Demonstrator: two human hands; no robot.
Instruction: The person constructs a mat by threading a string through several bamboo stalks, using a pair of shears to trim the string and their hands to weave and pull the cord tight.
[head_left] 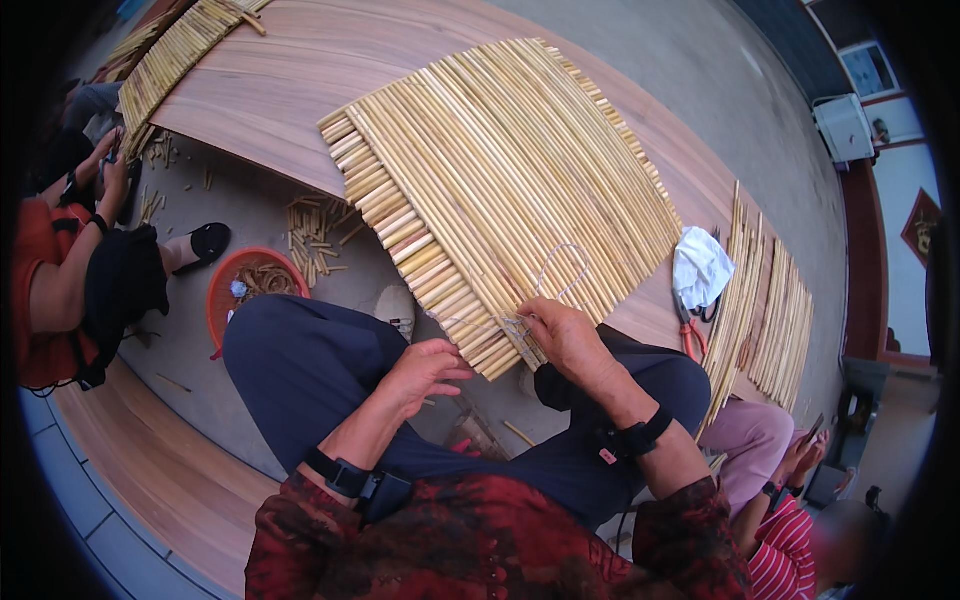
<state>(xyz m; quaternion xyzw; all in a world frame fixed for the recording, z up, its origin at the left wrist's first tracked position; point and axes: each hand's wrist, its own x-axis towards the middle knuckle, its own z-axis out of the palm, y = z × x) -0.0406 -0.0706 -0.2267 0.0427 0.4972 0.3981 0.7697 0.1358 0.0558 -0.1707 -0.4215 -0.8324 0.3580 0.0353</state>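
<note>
A mat of straight tan reeds (510, 190), bound side by side with string, lies across the table with its near corner over my lap. My right hand (566, 340) is at that corner, thumb and fingers pinched on a thin pale string (514, 326). A loop of it curves up over the reeds. Just left of the corner, my left hand (426, 374) has its fingers apart, close to the cut reed ends. Whether its fingertips touch the reeds I cannot tell.
The wood-grain table (265, 90) runs under the mat. To the right are a white cloth (702, 266), orange-handled pliers (691, 335) and more reeds (780, 325). Below left, an orange basin (217, 300) stands near reed offcuts (312, 235). People work on both sides.
</note>
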